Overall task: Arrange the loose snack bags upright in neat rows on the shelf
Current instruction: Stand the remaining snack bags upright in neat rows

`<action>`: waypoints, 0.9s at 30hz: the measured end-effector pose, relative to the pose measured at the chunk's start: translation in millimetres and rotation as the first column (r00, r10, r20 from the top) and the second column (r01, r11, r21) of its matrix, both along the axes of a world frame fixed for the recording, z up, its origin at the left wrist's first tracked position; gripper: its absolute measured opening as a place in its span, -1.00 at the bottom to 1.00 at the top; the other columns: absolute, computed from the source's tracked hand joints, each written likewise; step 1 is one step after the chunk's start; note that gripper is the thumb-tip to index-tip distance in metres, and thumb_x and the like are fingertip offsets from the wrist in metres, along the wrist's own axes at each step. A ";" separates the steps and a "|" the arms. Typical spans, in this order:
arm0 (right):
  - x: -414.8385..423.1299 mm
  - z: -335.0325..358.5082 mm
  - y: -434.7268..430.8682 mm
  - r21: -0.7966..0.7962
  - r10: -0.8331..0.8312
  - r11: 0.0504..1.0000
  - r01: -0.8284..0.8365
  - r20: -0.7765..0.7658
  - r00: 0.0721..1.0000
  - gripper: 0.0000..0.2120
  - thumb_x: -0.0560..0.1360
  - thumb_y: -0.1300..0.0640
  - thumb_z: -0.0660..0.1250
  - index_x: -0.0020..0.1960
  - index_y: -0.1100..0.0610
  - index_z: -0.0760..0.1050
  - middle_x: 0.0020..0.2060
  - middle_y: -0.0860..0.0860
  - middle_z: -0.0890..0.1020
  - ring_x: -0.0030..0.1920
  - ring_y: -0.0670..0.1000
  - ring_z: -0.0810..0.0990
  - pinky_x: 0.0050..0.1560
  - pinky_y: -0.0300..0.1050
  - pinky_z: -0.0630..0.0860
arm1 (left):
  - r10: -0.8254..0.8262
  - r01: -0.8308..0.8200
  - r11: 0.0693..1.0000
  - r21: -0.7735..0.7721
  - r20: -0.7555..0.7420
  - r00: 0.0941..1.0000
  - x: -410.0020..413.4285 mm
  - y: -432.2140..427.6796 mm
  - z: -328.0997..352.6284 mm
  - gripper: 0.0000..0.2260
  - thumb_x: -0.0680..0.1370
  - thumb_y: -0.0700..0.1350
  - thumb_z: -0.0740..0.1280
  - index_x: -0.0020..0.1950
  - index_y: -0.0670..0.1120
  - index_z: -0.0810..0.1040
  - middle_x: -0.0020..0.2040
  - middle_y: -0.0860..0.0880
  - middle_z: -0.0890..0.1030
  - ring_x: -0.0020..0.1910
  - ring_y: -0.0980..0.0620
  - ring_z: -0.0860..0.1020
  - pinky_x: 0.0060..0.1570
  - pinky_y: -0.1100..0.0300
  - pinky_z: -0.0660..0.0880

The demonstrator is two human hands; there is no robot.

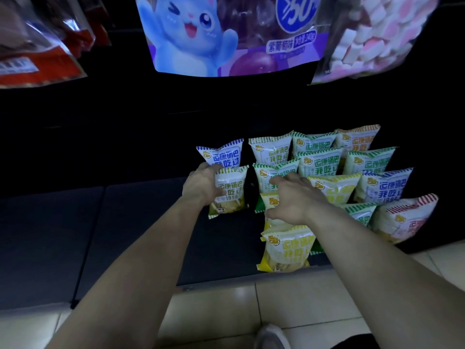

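Note:
Several small white snack bags with coloured striped edges stand in rows on a dark low shelf [141, 222]. My left hand [201, 187] grips an olive-green-edged bag [230, 191] by its left side and holds it upright in front of a blue-edged bag [221, 153]. My right hand [294, 197] reaches over the middle row with fingers spread, resting on a green-edged bag [264, 176]; I cannot tell whether it grips it. A yellow bag [286, 249] stands below that wrist at the shelf's front edge.
To the right stand more bags, among them a red-edged bag [405, 220] and a blue-lettered bag [385, 185]. Large hanging packs, a purple rabbit pack [226, 34] and a marshmallow pack [364, 39], overhang the shelf. Pale floor tiles [226, 311] lie below, with my shoe [270, 336].

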State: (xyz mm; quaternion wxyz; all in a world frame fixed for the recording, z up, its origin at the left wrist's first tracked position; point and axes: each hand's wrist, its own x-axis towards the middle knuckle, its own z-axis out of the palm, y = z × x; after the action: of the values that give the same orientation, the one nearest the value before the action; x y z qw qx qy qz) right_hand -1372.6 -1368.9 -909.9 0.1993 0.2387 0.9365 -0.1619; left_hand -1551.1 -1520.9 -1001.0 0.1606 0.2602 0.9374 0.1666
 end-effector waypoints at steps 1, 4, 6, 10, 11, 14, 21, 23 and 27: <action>-0.4 0.0 -0.8 0.000 0.001 1.000 -0.001 -0.003 1.000 -0.18 0.43 -0.16 0.46 0.56 -0.05 0.16 0.48 0.05 0.24 0.47 0.16 0.23 0.29 0.11 0.37 | 0.001 -0.001 1.000 0.001 0.003 1.000 -1.1 -2.2 -0.7 -0.29 0.40 -0.01 0.56 0.49 0.07 0.35 0.32 -0.02 0.42 0.26 -0.13 0.46 0.22 -0.06 0.48; -0.5 -1.0 -2.4 0.002 0.010 1.000 -0.010 -0.002 1.000 -0.18 0.43 -0.17 0.46 0.56 -0.04 0.16 0.48 0.05 0.24 0.48 0.16 0.23 0.32 0.11 0.38 | -0.010 0.010 1.000 0.024 0.030 0.999 -2.2 -1.6 -3.3 -0.29 0.41 -0.03 0.56 0.50 0.05 0.34 0.35 -0.03 0.40 0.28 -0.12 0.45 0.26 -0.02 0.45; 0.3 -2.2 -2.1 0.004 0.012 1.000 -0.012 0.004 1.000 -0.18 0.43 -0.17 0.46 0.57 -0.05 0.16 0.48 0.05 0.23 0.48 0.15 0.23 0.32 0.11 0.38 | -0.020 0.019 0.999 0.041 0.038 0.999 -1.4 3.1 -4.4 -0.31 0.42 -0.05 0.55 0.50 0.04 0.34 0.36 -0.04 0.38 0.28 -0.10 0.46 0.26 0.02 0.45; 2.4 -3.6 1.8 -0.005 -0.002 1.000 0.002 0.006 1.000 -0.17 0.43 -0.17 0.47 0.57 -0.05 0.16 0.49 0.05 0.22 0.49 0.15 0.21 0.32 0.10 0.37 | -0.028 0.026 0.999 0.041 0.044 0.999 2.9 12.0 -7.4 -0.31 0.44 -0.05 0.54 0.51 0.06 0.31 0.40 -0.04 0.33 0.29 -0.14 0.45 0.28 -0.03 0.45; 2.2 -4.0 2.7 -0.011 -0.006 1.000 0.006 0.005 1.000 -0.17 0.43 -0.17 0.47 0.57 -0.05 0.16 0.49 0.05 0.22 0.49 0.15 0.21 0.32 0.10 0.36 | -0.023 0.021 0.999 0.040 0.043 0.999 3.9 12.5 -7.7 -0.30 0.45 -0.05 0.53 0.52 0.06 0.30 0.41 -0.04 0.31 0.30 -0.15 0.44 0.28 -0.05 0.46; 0.0 -5.0 2.2 -0.014 -0.006 1.000 0.006 0.004 1.000 -0.17 0.42 -0.17 0.47 0.57 -0.06 0.15 0.49 0.05 0.22 0.49 0.15 0.21 0.32 0.11 0.38 | -0.014 0.012 0.998 0.055 0.035 0.999 5.8 9.1 -6.6 -0.27 0.44 -0.04 0.54 0.53 0.07 0.27 0.47 -0.02 0.22 0.31 -0.15 0.44 0.27 -0.04 0.47; -4.6 -3.6 -1.5 -0.028 0.008 1.000 -0.008 -0.009 1.000 -0.20 0.43 -0.13 0.47 0.55 -0.04 0.18 0.48 0.06 0.22 0.48 0.16 0.22 0.31 0.12 0.38 | 0.056 -0.059 0.993 0.101 0.029 0.998 11.1 -9.7 10.9 -0.09 0.38 0.09 0.57 0.59 0.04 0.12 0.53 -0.01 0.11 0.45 -0.13 0.25 0.37 -0.06 0.37; 0.7 -0.8 3.7 -0.024 -0.005 1.000 0.005 -0.014 1.000 -0.19 0.44 -0.13 0.47 0.57 -0.04 0.15 0.50 0.06 0.21 0.49 0.16 0.21 0.34 0.13 0.37 | 0.048 -0.048 0.994 0.094 0.005 0.999 18.4 -13.6 23.6 -0.10 0.39 0.14 0.54 0.59 0.03 0.12 0.53 -0.02 0.13 0.46 -0.11 0.21 0.39 -0.04 0.34; 25.8 7.2 26.0 -0.045 -0.068 0.997 0.065 -0.069 0.995 -0.21 0.48 -0.12 0.44 0.58 -0.05 0.14 0.53 0.07 0.17 0.51 0.18 0.19 0.36 0.15 0.37 | 0.011 -0.008 0.994 0.107 -0.027 1.000 49.8 -17.9 52.3 -0.17 0.44 0.18 0.47 0.59 0.03 0.15 0.52 0.00 0.17 0.47 -0.07 0.18 0.36 0.01 0.32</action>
State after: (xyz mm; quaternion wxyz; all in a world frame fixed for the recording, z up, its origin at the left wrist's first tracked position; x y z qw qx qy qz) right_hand -1346.8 -1342.9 -902.7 0.1658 0.2598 0.9308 -0.1965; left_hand -1501.3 -1538.9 -948.6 0.1324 0.2663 0.9305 0.2139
